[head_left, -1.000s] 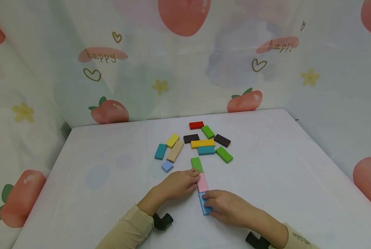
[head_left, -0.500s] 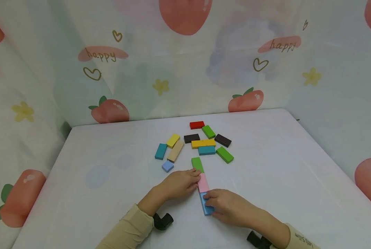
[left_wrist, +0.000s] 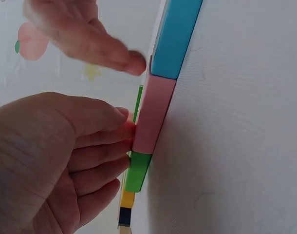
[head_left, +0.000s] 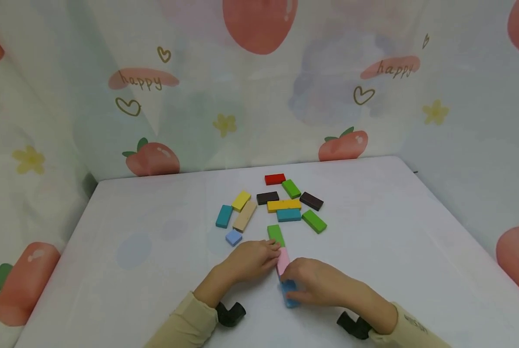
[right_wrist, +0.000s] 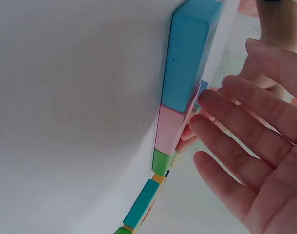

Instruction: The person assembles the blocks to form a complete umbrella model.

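A blue rectangular block (head_left: 289, 296), a pink rectangular block (head_left: 282, 258) and a green rectangular block (head_left: 275, 234) are lying flat, end to end, on the white desk (head_left: 372, 241). The blue block is lying nearest the person, the pink one is sitting in the middle, and the green one is forming the far end. Their long axes are running almost in one line, pointing away from the person and leaning slightly left at the far end. The left wrist view is showing the blue and pink ends meeting closely.

The left hand (head_left: 252, 260) is reaching in from the left, its palm side facing the row. Its fingers (left_wrist: 100, 154) are lying close together and nearly straight, pinching nothing, their tips resting against the pink and green blocks near their joint.

The right hand (head_left: 322, 283) is coming in from the right, arched over the blue block. Its fingers are extending loosely with gaps between them, the thumb standing apart, gripping nothing; whether the tips are touching the blue block is hard to tell.

Beyond the row, a yellow-orange rectangular block (head_left: 283, 206) and a teal rectangular block (head_left: 288, 215) are lying crosswise, side by side.
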`<state>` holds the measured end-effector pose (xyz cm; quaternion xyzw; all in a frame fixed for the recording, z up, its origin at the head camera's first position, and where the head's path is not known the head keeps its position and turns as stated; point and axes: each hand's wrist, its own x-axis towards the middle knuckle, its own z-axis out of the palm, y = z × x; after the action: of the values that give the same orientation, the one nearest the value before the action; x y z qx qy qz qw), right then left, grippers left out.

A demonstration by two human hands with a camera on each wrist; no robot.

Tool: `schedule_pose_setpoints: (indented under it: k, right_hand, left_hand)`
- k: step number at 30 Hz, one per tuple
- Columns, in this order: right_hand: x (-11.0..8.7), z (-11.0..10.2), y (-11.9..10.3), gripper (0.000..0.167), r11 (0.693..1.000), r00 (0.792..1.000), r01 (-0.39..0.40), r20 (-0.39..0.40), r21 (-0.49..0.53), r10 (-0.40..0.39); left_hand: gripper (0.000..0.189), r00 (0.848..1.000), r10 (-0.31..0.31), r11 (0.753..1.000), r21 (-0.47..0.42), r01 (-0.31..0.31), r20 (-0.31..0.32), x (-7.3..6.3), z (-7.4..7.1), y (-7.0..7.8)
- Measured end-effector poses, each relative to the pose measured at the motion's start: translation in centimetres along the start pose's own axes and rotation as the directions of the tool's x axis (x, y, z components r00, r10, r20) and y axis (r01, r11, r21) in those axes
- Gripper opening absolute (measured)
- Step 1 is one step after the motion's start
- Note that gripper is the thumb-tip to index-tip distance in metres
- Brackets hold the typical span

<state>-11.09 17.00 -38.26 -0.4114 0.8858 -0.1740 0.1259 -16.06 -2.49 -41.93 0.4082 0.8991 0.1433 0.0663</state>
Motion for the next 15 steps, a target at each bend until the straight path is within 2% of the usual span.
schedule_pose_setpoints:
  k: [3, 6, 10, 15]
  right_hand:
    - [0.6, -0.4, 0.5, 0.022, 0.999, 1.0, -0.007, -0.016, 0.036, 0.007]
    - [1.2, -1.0, 1.4, 0.02, 0.998, 0.997, -0.021, -0.074, 0.055, 0.025]
    - [2.4, -2.1, 3.1, 0.021, 0.996, 0.985, -0.086, -0.145, 0.035, 0.09]
    - [4.1, -3.1, 5.5, 0.023, 0.984, 0.967, -0.177, -0.186, 0.0, 0.174]
  left_hand:
    - [0.034, 1.0, 0.002, 1.0, -0.011, -0.003, -0.012, -0.1, 0.1, -0.1]
    - [0.035, 1.0, 0.002, 1.0, -0.026, -0.002, -0.014, -0.1, 0.3, -0.1]
    - [0.035, 1.0, -0.002, 0.999, -0.041, 0.002, -0.01, 0.0, 0.2, -0.3]
    - [0.034, 1.0, 0.0, 0.999, -0.038, 0.0, -0.006, 0.0, 0.2, -0.4]
